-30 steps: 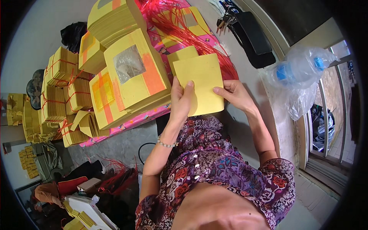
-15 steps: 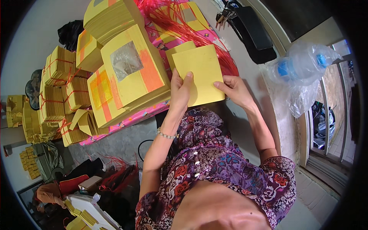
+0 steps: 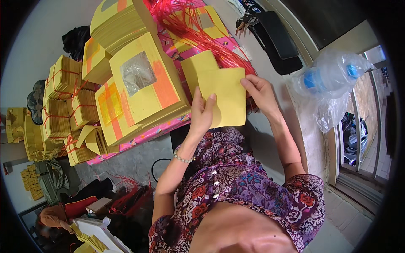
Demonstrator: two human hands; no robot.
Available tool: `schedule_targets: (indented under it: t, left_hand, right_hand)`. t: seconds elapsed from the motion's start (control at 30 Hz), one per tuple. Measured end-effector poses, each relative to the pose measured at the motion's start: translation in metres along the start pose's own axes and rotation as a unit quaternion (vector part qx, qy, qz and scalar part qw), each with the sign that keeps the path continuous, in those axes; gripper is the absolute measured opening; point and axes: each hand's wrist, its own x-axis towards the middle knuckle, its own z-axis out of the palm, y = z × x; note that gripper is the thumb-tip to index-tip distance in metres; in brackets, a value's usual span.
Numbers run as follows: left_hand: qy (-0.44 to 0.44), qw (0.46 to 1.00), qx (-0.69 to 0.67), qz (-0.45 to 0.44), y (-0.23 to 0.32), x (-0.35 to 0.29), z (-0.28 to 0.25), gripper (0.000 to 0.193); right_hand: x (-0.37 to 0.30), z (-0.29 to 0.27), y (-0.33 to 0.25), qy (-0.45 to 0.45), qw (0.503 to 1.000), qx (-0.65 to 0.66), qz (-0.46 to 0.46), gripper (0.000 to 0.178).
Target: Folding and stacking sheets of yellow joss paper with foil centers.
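Observation:
A yellow sheet of paper [image 3: 228, 99] is held up between my hands, over the edge of the pink table cover. My left hand [image 3: 203, 111] grips it at its left edge, thumb lying across the front and the other fingers hidden behind. At the sheet's upper right corner my right hand [image 3: 261, 93] pinches with thumb and fingers. Behind it, up and to the left, shows another yellow paper [image 3: 197, 66]; whether the two are joined is hidden. Left of my hands stands a thick stack of yellow paper [image 3: 145, 99], its top sheet bearing a silver square and orange bands.
Bundles of yellow paper tied with red string [image 3: 59, 116] are piled farther left. Red plastic strands [image 3: 202, 36] lie across the pink patterned cover [image 3: 145, 134]. At the right are a black case [image 3: 276, 36], keys [image 3: 244, 21] and bagged plastic bottles [image 3: 325, 78]. A person [image 3: 55, 217] sits at lower left.
My right hand has slid up from the sheet's right side to its upper corner. The held sheet sits lower in view, and more of the paper behind it shows.

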Motion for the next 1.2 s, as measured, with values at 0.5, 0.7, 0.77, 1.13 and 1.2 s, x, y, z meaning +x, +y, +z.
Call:
schedule_targets:
  t: [0.5, 0.7, 0.77, 1.13, 1.2]
  left_hand:
    - [0.012, 0.999, -0.007, -0.042, -0.003, -0.019, -0.007, 0.03]
    - [0.032, 0.997, -0.044, -0.057, -0.001, -0.007, -0.009, 0.036]
    - [0.032, 0.999, -0.023, -0.027, -0.007, -0.004, -0.009, 0.035]
    - [0.061, 0.997, 0.054, 0.016, -0.007, 0.012, -0.015, 0.052]
    - [0.114, 0.992, 0.045, 0.001, -0.012, 0.006, -0.012, 0.06]
  right_hand:
    - [0.005, 0.002, -0.011, -0.051, 0.997, 0.02, 0.048, 0.02]
    - [-0.003, -0.012, 0.01, -0.166, 0.978, -0.1, 0.074, 0.018]
    - [-0.004, -0.009, 0.0, -0.174, 0.974, -0.111, 0.09, 0.017]
    - [0.058, 0.003, 0.008, -0.112, 0.991, -0.068, -0.018, 0.023]
    - [0.075, 0.011, 0.013, -0.107, 0.991, -0.078, -0.028, 0.024]
